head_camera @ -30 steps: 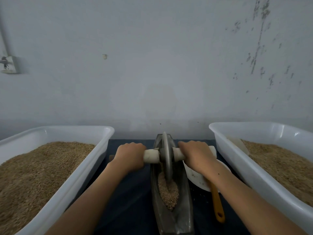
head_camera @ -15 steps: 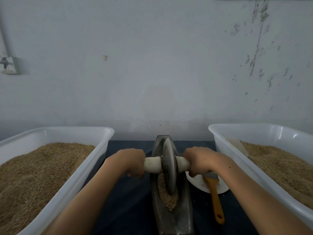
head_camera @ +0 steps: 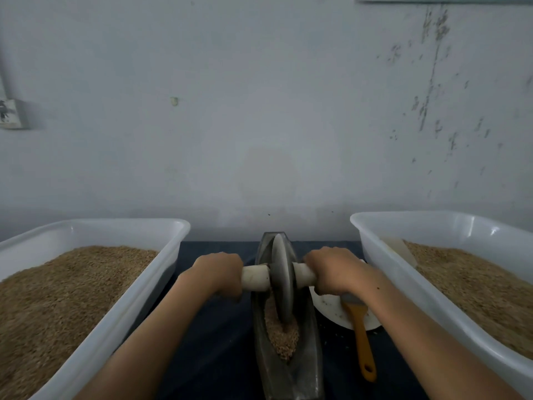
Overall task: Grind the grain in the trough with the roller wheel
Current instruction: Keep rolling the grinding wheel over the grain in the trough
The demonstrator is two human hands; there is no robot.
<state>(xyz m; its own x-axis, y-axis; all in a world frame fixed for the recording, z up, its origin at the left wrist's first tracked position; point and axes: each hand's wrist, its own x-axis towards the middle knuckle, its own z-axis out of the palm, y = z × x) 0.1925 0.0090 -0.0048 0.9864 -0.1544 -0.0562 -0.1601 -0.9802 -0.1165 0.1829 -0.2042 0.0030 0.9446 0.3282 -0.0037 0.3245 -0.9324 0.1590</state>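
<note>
A narrow grey boat-shaped trough lies lengthwise in front of me on a dark cloth. Brown grain is heaped in its groove. A grey disc, the roller wheel, stands upright in the groove just behind the grain heap. A pale axle handle sticks out on both sides. My left hand grips the left end of the axle. My right hand grips the right end, hiding most of it.
Two large white plastic tubs filled with brown grain flank the trough left and right. A white plate with an orange-handled brush lies right of the trough, under my right forearm. A grey wall rises close behind.
The wheel has rolled back toward me along the groove, from the far end onto the back of the grain heap. Both hands came with it.
</note>
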